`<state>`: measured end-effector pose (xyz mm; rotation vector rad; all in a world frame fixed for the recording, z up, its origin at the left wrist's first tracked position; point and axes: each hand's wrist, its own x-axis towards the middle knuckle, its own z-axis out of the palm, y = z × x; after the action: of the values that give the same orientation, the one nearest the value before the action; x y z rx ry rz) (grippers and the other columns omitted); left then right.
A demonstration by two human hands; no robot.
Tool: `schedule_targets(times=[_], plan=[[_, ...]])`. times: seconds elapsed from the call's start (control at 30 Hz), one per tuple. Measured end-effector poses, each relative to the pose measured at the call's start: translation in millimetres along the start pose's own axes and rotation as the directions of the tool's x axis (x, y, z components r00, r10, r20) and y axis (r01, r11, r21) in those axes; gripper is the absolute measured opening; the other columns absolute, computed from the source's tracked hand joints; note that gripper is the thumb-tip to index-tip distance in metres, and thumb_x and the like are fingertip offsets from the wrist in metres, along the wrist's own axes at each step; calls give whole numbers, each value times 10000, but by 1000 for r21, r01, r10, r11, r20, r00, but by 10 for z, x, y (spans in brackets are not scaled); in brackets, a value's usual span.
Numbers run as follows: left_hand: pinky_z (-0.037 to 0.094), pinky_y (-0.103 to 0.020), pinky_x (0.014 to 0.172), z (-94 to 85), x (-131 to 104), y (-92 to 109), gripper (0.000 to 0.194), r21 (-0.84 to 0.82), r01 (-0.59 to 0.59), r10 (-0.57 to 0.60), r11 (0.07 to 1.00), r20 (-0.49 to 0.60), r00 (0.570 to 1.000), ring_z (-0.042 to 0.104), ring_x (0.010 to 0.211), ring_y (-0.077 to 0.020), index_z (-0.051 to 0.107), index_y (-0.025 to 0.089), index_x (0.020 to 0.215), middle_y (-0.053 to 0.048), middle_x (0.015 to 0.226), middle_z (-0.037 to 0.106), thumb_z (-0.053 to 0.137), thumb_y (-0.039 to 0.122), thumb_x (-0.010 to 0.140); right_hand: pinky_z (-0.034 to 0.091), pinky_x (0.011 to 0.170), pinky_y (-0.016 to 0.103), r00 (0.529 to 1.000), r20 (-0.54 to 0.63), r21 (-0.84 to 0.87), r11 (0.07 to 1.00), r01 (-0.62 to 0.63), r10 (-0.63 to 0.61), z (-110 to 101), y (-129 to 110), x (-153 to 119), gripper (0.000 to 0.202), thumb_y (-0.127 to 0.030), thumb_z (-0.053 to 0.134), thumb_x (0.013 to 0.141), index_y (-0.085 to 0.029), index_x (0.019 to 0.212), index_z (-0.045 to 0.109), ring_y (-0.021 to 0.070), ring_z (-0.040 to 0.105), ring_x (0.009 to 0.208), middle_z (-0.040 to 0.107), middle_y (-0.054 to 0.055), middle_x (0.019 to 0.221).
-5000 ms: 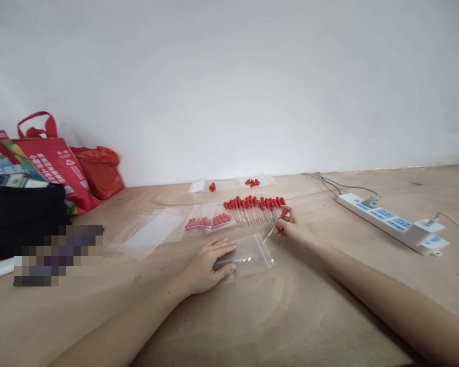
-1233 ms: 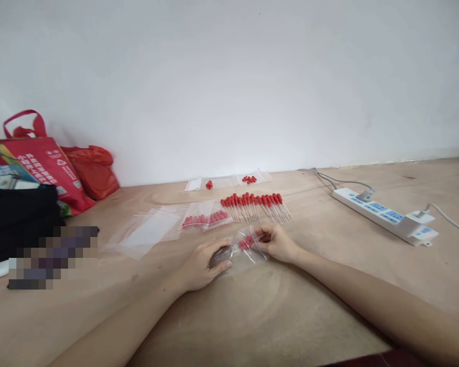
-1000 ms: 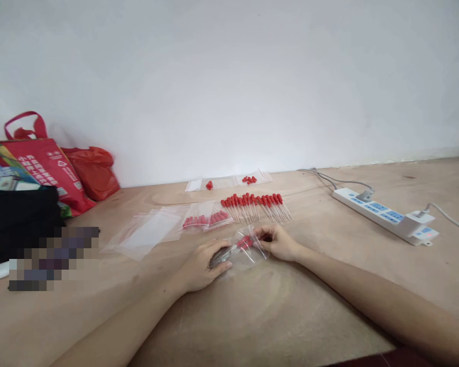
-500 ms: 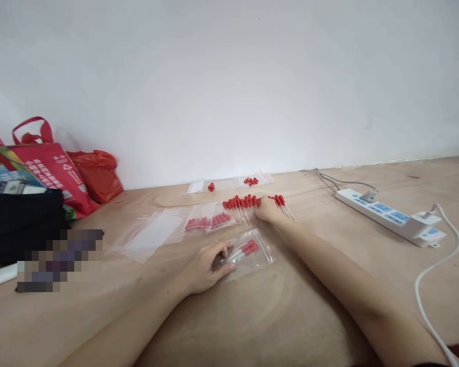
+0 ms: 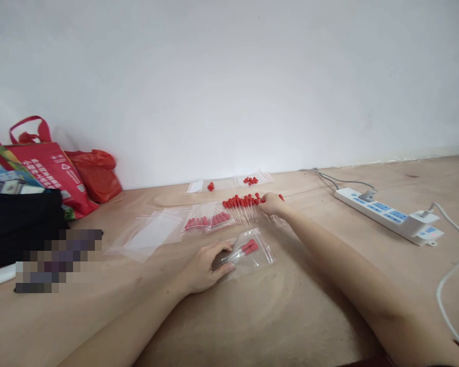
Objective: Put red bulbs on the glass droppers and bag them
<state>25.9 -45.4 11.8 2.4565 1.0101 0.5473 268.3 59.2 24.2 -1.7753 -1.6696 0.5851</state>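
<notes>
Your right hand (image 5: 274,205) has moved from the bag (image 5: 251,259) to the droppers (image 5: 241,202), pinch unclear; your left hand (image 5: 208,266) holds the bag, spread.

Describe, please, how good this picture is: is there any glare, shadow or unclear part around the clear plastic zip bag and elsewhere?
Head view: small white glints on the clear plastic zip bag; soft shadow beside the right forearm; pale wall softly lit; dark object at left hidden by pixel blocks.
</notes>
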Motion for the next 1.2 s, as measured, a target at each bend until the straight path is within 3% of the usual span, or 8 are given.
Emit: schedule_targets(times=[0.1, 0.2, 0.3, 0.4, 0.6, 0.77, 0.93, 1.2], plan=[[401, -360, 866, 2, 1, -8, 260, 9, 4, -4, 1000, 4, 1000, 536, 990, -217, 506, 214, 1017, -52, 1078, 580, 510, 331, 785, 393, 405, 220, 994, 108, 179, 984, -19, -1, -111, 67, -210, 360, -111, 511, 604, -105, 963, 534, 123, 509, 407, 499, -30, 426], [393, -361, 881, -2, 2, 4, 262, 14, 5, -5, 1000, 9, 1000, 526, 1008, -215, 506, 214, 1024, -50, 1091, 574, 505, 329, 788, 394, 376, 198, 985, 162, 532, 846, -35, -61, -152, 160, -493, 764, -109, 522, 566, -154, 1268, 223, 111, 511, 392, 496, -87, 470], [390, -355, 887, -6, 2, 20, 269, 29, 2, -2, 1000, 19, 1000, 519, 1024, -212, 504, 213, 1031, -51, 1096, 571, 502, 335, 791, 416, 364, 199, 986, 123, 698, 716, -6, -111, -107, 248, -736, 939, -147, 539, 554, -232, 1313, -9, 104, 525, 396, 510, -106, 563], [392, -353, 887, -12, 3, 30, 269, 38, 2, -3, 999, 11, 1000, 518, 1028, -212, 503, 219, 1036, -49, 1099, 571, 498, 336, 794, 428, 352, 205, 990, 67, 743, 669, 31, -121, -22, 298, -851, 998, -176, 559, 558, -272, 1301, -100, 106, 534, 401, 507, -109, 613], [394, -349, 888, -24, 10, 43, 274, 35, 8, -8, 999, 12, 1000, 520, 1032, -213, 513, 215, 1034, -49, 1101, 574, 504, 339, 791, 455, 395, 237, 997, -5, 759, 649, 52, -73, 151, 304, -801, 863, -260, 566, 625, -236, 1269, -8, 111, 538, 416, 521, -86, 620], [389, -345, 897, -16, 8, 27, 280, 42, 4, -5, 999, 19, 1000, 507, 1053, -212, 505, 214, 1044, -48, 1112, 568, 501, 341, 794, 494, 511, 305, 999, -44, 818, 575, 26, 17, 232, 286, -755, 522, -324, 516, 700, -236, 1082, 170, 137, 562, 474, 514, -72, 583], [390, -344, 893, -8, 9, 17, 272, 46, 0, -1, 999, 11, 1000, 513, 1041, -210, 501, 226, 1042, -45, 1105, 571, 492, 347, 798, 502, 575, 340, 994, -99, 847, 528, 60, 47, 227, 266, -762, 430, -351, 524, 699, -255, 951, 188, 166, 599, 561, 508, -64, 609], [394, -331, 892, -6, 9, 16, 280, 65, -9, 9, 998, 5, 1000, 509, 1051, -205, 497, 213, 1050, -51, 1136, 555, 494, 337, 800, 482, 513, 267, 999, 32, 863, 502, -48, 39, 206, 222, -837, 421, -349, 566, 663, -247, 893, 228, 111, 568, 497, 523, -89, 576]])
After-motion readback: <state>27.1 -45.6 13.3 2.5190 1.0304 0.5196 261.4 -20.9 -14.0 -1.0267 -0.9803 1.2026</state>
